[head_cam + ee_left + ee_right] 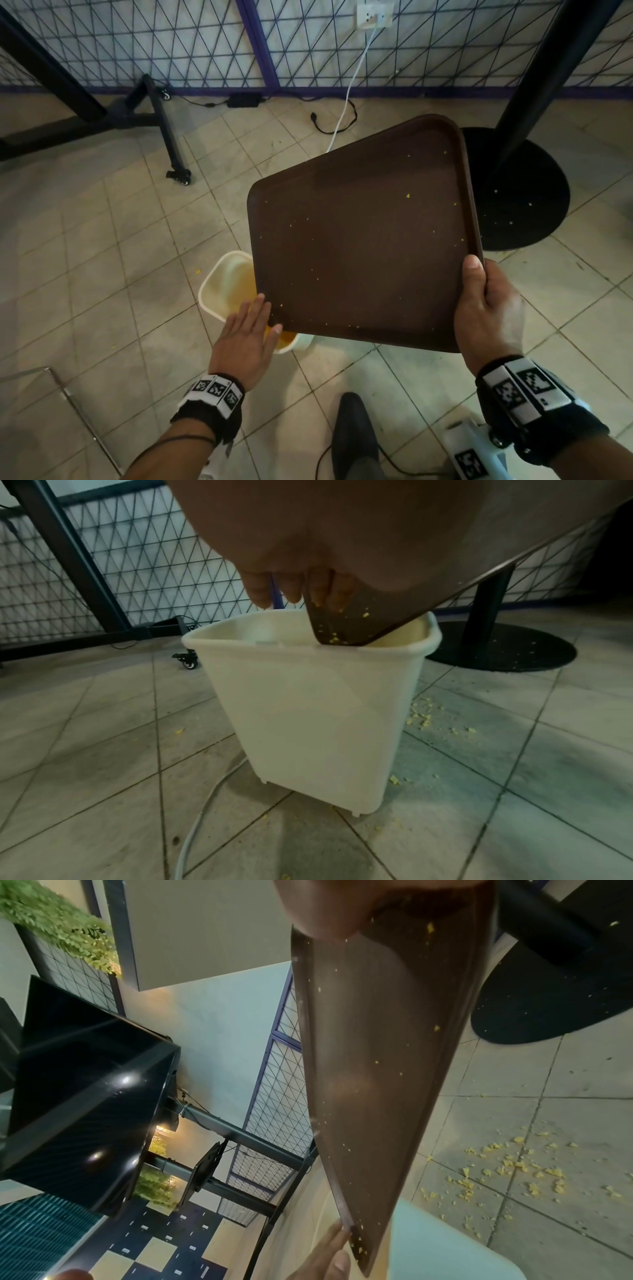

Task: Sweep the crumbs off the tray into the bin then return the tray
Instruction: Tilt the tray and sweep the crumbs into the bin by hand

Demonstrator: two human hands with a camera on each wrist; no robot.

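Observation:
A brown tray hangs tilted over a cream bin, its lowest corner dipping inside the bin's rim. Small yellow crumbs still dot the tray's surface. My right hand grips the tray's near right corner, thumb on top. My left hand lies flat with straight fingers against the tray's low corner, above the bin's mouth. In the left wrist view, crumbs cling near that corner.
Yellow crumbs lie scattered on the tiled floor beside the bin. A black round table base and pole stand right of the tray. A wheeled black stand, cables and a mesh partition sit behind. My dark shoe is below.

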